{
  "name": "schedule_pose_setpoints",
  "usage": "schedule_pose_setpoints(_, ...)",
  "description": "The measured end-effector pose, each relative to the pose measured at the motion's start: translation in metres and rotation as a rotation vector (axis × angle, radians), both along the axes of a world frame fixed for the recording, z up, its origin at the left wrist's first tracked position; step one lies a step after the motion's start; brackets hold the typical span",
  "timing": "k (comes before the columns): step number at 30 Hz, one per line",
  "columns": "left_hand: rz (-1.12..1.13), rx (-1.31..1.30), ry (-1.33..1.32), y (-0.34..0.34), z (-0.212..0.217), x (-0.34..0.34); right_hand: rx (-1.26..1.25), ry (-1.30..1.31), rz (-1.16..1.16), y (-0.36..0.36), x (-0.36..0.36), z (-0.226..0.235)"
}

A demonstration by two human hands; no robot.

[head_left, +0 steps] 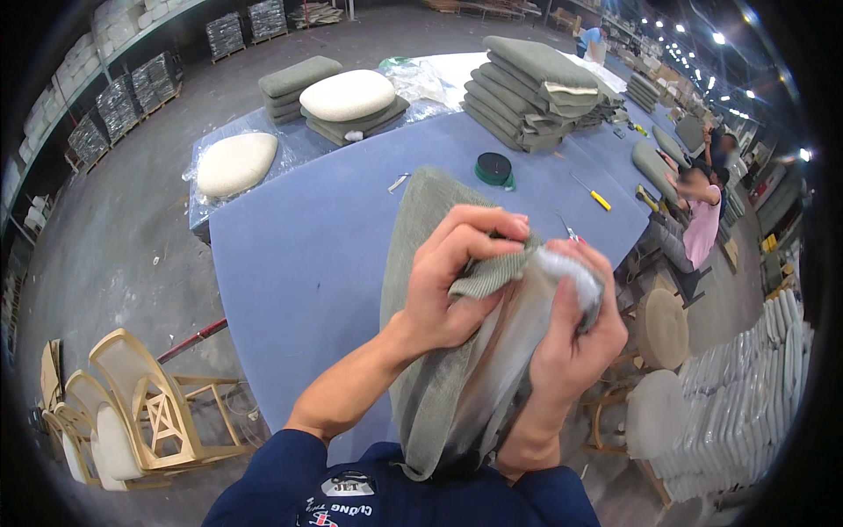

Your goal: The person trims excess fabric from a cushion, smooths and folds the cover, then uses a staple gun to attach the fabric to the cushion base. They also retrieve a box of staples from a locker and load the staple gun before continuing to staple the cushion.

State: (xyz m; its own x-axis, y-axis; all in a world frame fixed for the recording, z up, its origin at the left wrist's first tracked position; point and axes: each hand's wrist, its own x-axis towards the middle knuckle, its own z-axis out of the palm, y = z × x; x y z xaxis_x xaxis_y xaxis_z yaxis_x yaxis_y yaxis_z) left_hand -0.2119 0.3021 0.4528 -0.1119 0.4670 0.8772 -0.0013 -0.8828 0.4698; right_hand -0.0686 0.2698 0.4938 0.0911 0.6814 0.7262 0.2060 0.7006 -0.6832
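A grey-green fabric chair cushion point(420, 237) stands on edge against my body, its underside turned to the right. My left hand point(448, 277) pinches a folded flap of the ribbed cover fabric point(488, 274) at the cushion's upper corner. On the other side of that corner, my right hand point(580, 329) grips the cover's edge, where white padding point(562, 263) shows. Between the hands a pale inner panel with a brown strip is partly visible, blurred by motion. Just beyond my right hand lie red-handled scissors point(572, 235), partly hidden.
On the blue table point(290, 237) are a roll of dark green tape point(494, 169), a yellow-handled screwdriver point(600, 200) and a tall cushion stack point(527, 88). White cushions point(237, 164) sit at the far left. Wooden chairs point(149, 395) stand lower left; a person in pink point(702, 220) sits right.
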Motion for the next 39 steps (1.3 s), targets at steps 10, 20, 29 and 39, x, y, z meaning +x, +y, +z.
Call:
schedule_pose_setpoints(10, -0.104, 0.181, 0.046, -0.01, -0.02, -0.008, 0.205, -0.267, -0.009, -0.034, 0.015, -0.021)
schedule_pose_setpoints(20, -0.108, 0.127, 0.073, 0.01, -0.018, 0.005, 0.159, -0.182, -0.057, -0.019, 0.021, -0.043)
schedule_pose_setpoints(29, -0.164, 0.135, 0.117, 0.021, -0.019, 0.009, 0.197, -0.215, -0.139, -0.004, 0.024, -0.053)
schedule_pose_setpoints(39, -0.085, 0.149, 0.154, 0.029, -0.016, 0.026, 0.183, -0.181, -0.178, 0.009, 0.03, -0.064)
